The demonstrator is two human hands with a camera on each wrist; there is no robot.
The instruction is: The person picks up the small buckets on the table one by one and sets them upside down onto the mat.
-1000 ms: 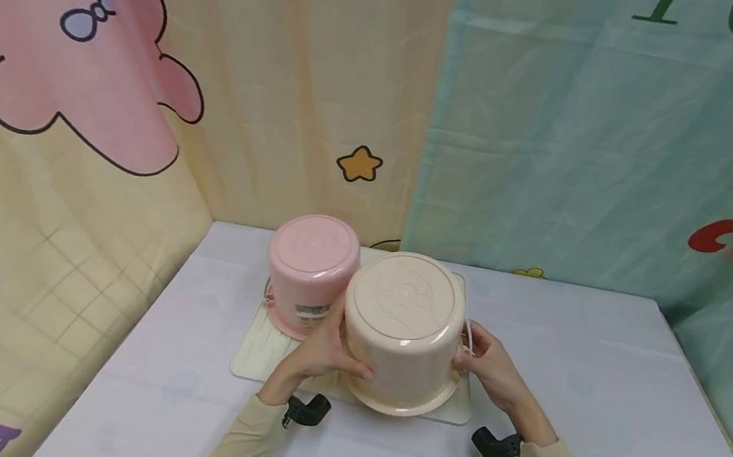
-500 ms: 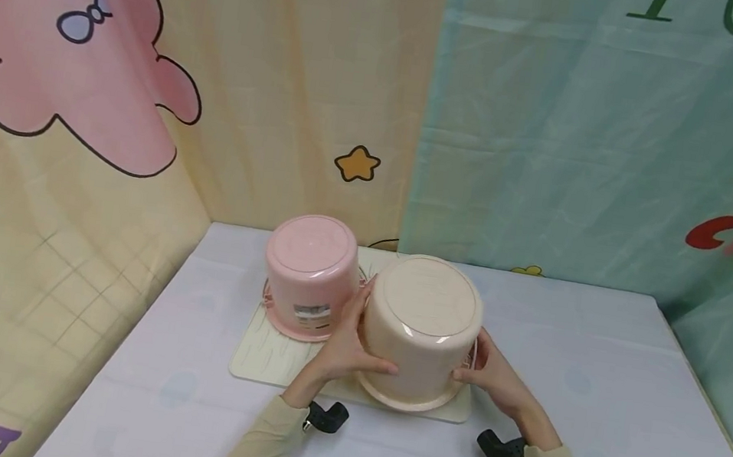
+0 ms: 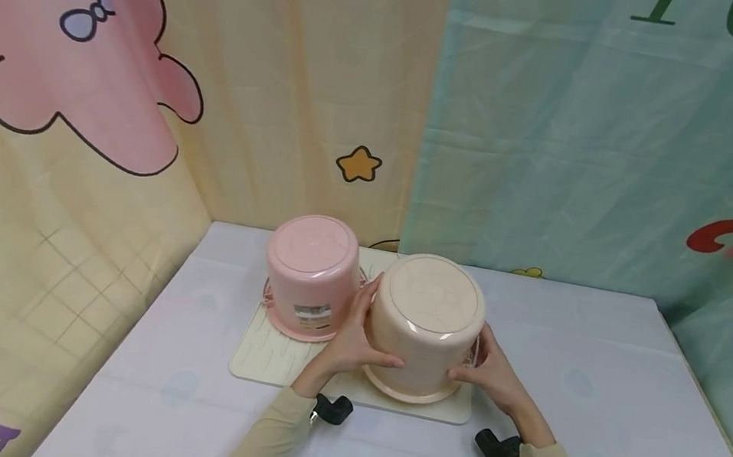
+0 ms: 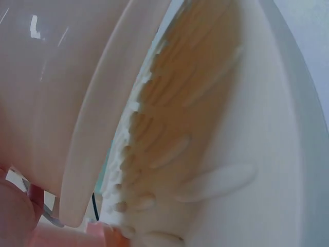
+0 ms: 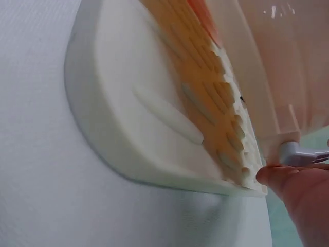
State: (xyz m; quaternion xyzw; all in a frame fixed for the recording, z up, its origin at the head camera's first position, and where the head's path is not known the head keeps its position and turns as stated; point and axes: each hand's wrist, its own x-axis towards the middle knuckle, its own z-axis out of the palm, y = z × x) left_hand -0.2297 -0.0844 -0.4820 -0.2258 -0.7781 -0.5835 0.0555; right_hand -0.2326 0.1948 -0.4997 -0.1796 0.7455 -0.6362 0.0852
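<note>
Both hands hold an upside-down cream bucket (image 3: pixel 427 321), one on each side, above the right half of a ridged cream draining mat (image 3: pixel 266 360). My left hand (image 3: pixel 350 341) grips its left side, thumb across the front and fingers round behind. At the right side my right hand (image 3: pixel 493 373) grips near the rim, beside the pale handle joint (image 5: pixel 292 153). Both wrist views show a gap between the bucket's rim (image 4: pixel 97 108) and the mat. To the left, a smaller pink bucket (image 3: pixel 309 275) stands upside down on the mat, close to my left fingers.
A white-covered table (image 3: pixel 596 382) carries the mat. Printed curtains (image 3: pixel 546 129) hang behind the table and along its sides. A label (image 3: pixel 312 314) is on the pink bucket's front. Each wrist wears a black camera mount (image 3: pixel 498 445).
The cream bucket has shifted right and slightly back over the mat, away from the pink bucket. My left hand moved right with it. My right hand has slid slightly lower along its side.
</note>
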